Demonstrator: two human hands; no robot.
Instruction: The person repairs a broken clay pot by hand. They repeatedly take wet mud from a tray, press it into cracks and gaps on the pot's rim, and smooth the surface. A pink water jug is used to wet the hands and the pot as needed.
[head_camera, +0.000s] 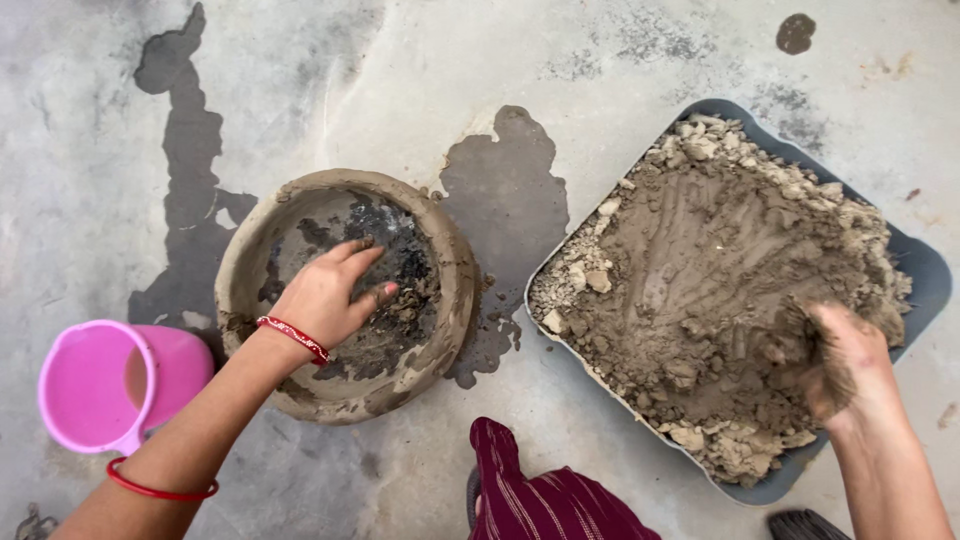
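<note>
- The grey concrete floor (620, 70) takes up the whole scene, marked with dark wet patches (505, 205) around the work.
- A grey square tray (925, 270) sits on the floor at the right, heaped with brown clay (700, 270); the middle is damp and raked with finger grooves, while dry pale lumps lie along its edges.
- A round clay bowl (450, 260) stands left of the tray, close by but not touching it, thick-walled and rough, its floor dark and wet.
- A pink plastic jug (95, 385) stands at the far left, just beside the bowl, with muddy water inside.
- A fold of maroon striped cloth (545, 495) shows at the bottom edge, between bowl and tray.
- The left hand (330, 295) reaches into the bowl, fingers spread and loose, the fingertips resting on the wet inside; its grip is open and holds nothing. A red band circles the wrist (293, 338), and a thin red bangle (160, 488) sits further up the forearm.
- The right hand (840, 360) is over the near right part of the tray, smeared with mud, its grip closed around a clump of the damp clay.
</note>
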